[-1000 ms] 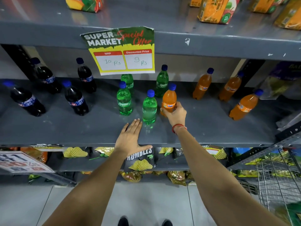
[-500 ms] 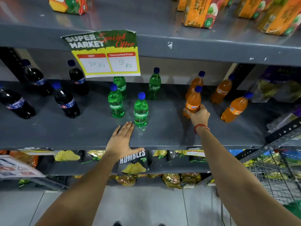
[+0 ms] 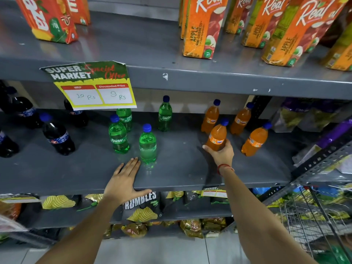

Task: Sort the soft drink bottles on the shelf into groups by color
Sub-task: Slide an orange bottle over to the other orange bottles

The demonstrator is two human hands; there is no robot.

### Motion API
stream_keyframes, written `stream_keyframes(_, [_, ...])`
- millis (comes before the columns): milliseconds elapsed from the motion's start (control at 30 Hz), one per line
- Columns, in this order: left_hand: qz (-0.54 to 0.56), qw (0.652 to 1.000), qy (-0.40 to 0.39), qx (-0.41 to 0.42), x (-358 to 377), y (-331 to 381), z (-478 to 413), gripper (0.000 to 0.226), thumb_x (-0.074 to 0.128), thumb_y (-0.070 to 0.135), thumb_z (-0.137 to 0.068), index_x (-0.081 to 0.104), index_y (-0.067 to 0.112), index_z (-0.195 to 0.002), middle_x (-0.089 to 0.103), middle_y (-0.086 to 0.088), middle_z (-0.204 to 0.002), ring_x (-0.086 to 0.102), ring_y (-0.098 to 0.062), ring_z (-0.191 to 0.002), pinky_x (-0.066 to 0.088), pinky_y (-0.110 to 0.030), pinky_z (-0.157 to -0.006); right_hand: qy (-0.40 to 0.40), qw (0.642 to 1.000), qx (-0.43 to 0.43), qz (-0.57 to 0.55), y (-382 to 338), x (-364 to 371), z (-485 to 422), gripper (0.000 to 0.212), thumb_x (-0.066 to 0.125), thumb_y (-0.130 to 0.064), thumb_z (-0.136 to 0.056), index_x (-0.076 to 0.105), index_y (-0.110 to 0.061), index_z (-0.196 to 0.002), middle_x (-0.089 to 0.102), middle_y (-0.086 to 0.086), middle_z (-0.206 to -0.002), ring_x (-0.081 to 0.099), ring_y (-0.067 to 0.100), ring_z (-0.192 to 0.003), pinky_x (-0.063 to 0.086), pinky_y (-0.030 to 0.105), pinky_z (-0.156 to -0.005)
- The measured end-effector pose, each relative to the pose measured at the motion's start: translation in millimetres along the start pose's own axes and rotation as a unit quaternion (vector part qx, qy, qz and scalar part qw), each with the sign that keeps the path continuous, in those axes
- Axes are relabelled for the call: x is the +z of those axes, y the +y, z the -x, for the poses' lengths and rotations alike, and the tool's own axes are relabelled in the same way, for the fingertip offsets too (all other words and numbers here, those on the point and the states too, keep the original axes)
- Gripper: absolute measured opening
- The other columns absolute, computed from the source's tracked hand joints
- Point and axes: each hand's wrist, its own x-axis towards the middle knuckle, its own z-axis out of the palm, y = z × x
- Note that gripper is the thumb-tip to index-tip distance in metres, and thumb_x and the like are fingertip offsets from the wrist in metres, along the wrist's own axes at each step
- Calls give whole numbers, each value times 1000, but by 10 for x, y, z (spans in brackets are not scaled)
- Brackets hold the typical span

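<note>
While your left hand [image 3: 123,180] lay flat and spread on the shelf [image 3: 181,174] edge, your right hand [image 3: 221,154] gripped an orange bottle [image 3: 217,137] standing among three other orange bottles.

My right hand [image 3: 221,152] is covering the base of the orange bottle [image 3: 217,137] I am gripping. The price sign [image 3: 94,86] is hiding the tops of a green bottle [image 3: 124,117] and a dark cola bottle [image 3: 77,116] behind it. Another cola bottle [image 3: 4,144] is running off the left edge.
</note>
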Motion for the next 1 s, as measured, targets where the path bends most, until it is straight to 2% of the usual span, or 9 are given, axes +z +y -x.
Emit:
stream_keyframes(67, [-7, 1000, -1, -1, -7, 7, -4, 112, 36, 88, -70, 34, 1, -141, 34, -11, -148, 28, -21, -137, 10, -37, -110, 21, 1000, 4, 10, 4, 40, 15, 86, 86, -36, -59, 41, -8, -127, 51, 17, -131, 48, 33, -120, 41, 45, -101])
stream_keyframes(200, [-17, 1000, 0, 0, -5, 12, -7, 112, 35, 88, -70, 33, 1, -141, 33, -11, -149, 26, -21, -138, 10, -37, -111, 36, 998, -1, 41, 23, 79, 15, 61, 81, -28, -68, 50, -1, -114, 57, 22, -120, 54, 38, -111, 45, 44, -94])
stream_keyframes(333, [-17, 1000, -1, -1, -3, 13, -6, 112, 36, 87, -70, 33, 1, -141, 34, -12, -148, 27, -22, -137, 12, -38, -111, 47, 998, -13, 39, 87, 71, 78, 52, 77, -24, -74, 52, 2, -111, 58, 24, -116, 55, 37, -107, 45, 40, -92])
stream_keyframes(600, [-13, 1000, 2, -2, -6, 22, 6, 111, 35, 87, -70, 35, 0, -140, 36, -13, -147, 29, -23, -136, 14, -40, -111, 50, 998, -18, 40, 108, 56, 90, 50, 78, -20, -72, 53, 4, -109, 57, 26, -114, 54, 38, -106, 43, 40, -91])
stream_keyframes(733, [-26, 1000, 8, 0, -13, 35, 8, 112, 33, 88, -70, 33, 1, -141, 33, -12, -149, 26, -21, -138, 17, -41, -112, 51, 998, 8, 27, 115, 81, 124, 67, 80, -23, -69, 46, 2, -121, 51, 24, -123, 50, 38, -115, 42, 45, -97])
stream_keyframes(800, [-34, 999, 5, -5, -21, 42, 5, 113, 31, 89, -70, 32, 2, -142, 31, -11, -149, 24, -20, -138, 18, -41, -112, 88, 996, 15, -4, 91, 110, 271, 73, 80, -23, -69, 42, 1, -127, 46, 23, -127, 47, 37, -119, 40, 45, -100])
stream_keyframes(900, [-37, 999, -8, -11, -29, 49, 5, 113, 27, 89, -70, 36, 0, -139, 36, -12, -147, 30, -21, -136, 23, -43, -110, 141, 989, -42, -35, 37, 317, 706, 60, 76, -25, -73, 48, -1, -121, 49, 20, -119, 49, 35, -114, 42, 44, -96])
stream_keyframes(933, [-36, 999, -11, -11, -30, 55, 3, 113, 26, 89, -70, 37, -1, -138, 37, -12, -147, 31, -22, -136, 25, -43, -109, 118, 990, -63, -43, 13, 434, 870, 57, 76, -27, -73, 51, -4, -119, 50, 18, -117, 50, 32, -111, 44, 45, -95])
stream_keyframes(1000, [-32, 999, -12, -12, -33, 59, -3, 114, 25, 89, -70, 38, -2, -138, 38, -13, -146, 33, -23, -135, 26, -43, -109, 6, 994, -95, -53, -84, 717, 1159, 59, 78, -34, -71, 51, -10, -118, 51, 11, -116, 51, 26, -110, 46, 43, -94])
